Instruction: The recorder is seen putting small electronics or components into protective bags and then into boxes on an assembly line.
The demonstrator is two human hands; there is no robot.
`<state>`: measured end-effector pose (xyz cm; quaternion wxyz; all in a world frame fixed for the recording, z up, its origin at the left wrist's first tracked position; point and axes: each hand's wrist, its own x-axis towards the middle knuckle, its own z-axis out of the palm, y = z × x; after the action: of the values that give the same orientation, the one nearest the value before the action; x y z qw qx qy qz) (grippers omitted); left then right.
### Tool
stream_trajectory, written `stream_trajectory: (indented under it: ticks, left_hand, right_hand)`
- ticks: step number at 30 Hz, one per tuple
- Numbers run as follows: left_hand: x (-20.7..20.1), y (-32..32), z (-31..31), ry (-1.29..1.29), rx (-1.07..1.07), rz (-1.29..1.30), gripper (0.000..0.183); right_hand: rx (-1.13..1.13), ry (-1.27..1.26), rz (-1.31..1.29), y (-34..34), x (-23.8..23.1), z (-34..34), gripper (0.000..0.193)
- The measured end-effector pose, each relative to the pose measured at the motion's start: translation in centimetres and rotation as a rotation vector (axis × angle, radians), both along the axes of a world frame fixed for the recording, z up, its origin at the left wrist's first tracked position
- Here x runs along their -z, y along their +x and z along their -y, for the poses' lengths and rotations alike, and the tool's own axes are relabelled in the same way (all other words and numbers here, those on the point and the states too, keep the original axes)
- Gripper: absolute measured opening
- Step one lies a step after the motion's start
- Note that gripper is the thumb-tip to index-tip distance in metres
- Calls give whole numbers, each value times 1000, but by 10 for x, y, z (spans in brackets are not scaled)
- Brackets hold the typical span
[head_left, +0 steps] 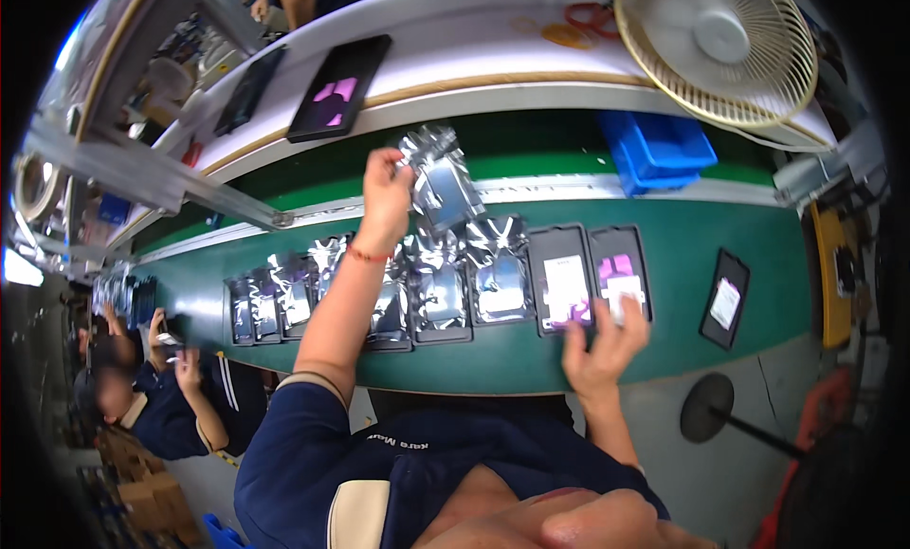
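My left hand (387, 193) is raised above the far side of the green bench and pinches a shiny clear-silver bag (445, 191) with a flat dark piece inside. Spread fingers of my right hand (605, 350) reach over two black trays on the bench. One tray (544, 250) holds a white-labelled piece and a pink patch; the other tray (642, 255), at its right, has pink shapes and a white label under my fingertips. Whether the fingertips touch the label is unclear. Left of these trays, several black trays carry silvery bags (500, 283).
A black tray with a white label (725, 301) lies alone at the right. A blue bin (659, 151) stands at the back, below a shelf (455, 65) with a fan (718, 37) and a black tray (339, 89). A co-worker (180, 397) works at the left.
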<state>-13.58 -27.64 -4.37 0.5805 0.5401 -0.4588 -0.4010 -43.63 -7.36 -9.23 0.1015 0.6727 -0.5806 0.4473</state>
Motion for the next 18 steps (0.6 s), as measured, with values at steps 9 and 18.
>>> stream_trajectory:
  ticks: [9, 18]
  left_hand:
    - [42, -111, -115, 152, 328, -80, 28]
    - [47, -104, -162, -298, 501, 1222, 60]
  right_hand:
    - [-272, 41, -330, 35, -12, 25, 31]
    - [-404, 421, -348, -1, 12, 11, 79]
